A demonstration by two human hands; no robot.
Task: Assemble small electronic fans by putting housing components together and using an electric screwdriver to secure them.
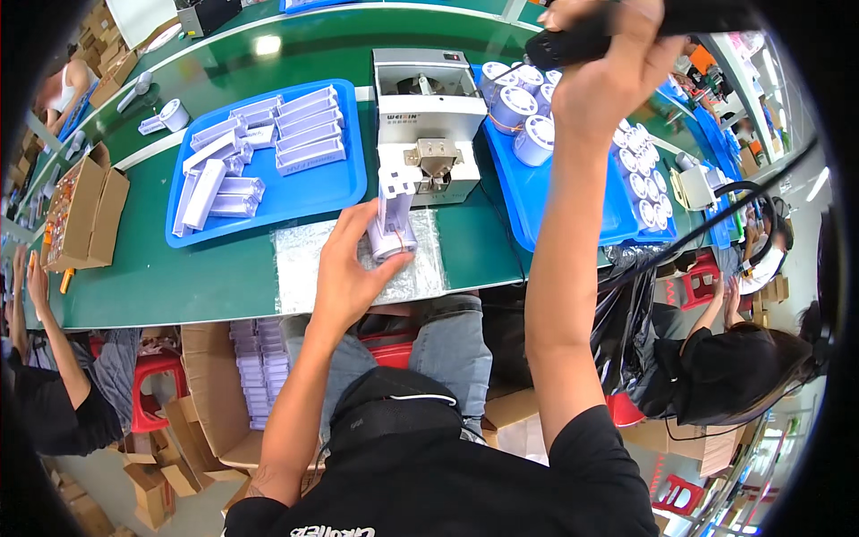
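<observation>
My left hand (349, 267) is closed around the lower part of a pale lavender plastic housing (392, 224). The housing has a round base and an upright, slotted stem, and it stands on a sheet of clear bubble wrap (309, 268) at the table's front edge. High on the right, my right hand (622, 67) grips a black electric screwdriver (573, 43) with a cable. Its tip is well apart from the housing. Directly beyond the housing stands a grey metal screw feeder (425, 125), its front close to the stem.
To the left, a blue tray (353, 183) carries several long lavender plastic pieces. On the right, another blue tray (537, 215) holds round white parts (534, 141). A cardboard box (98, 215) stands far left on the green table. Co-workers sit on both sides; a black cable crosses at right.
</observation>
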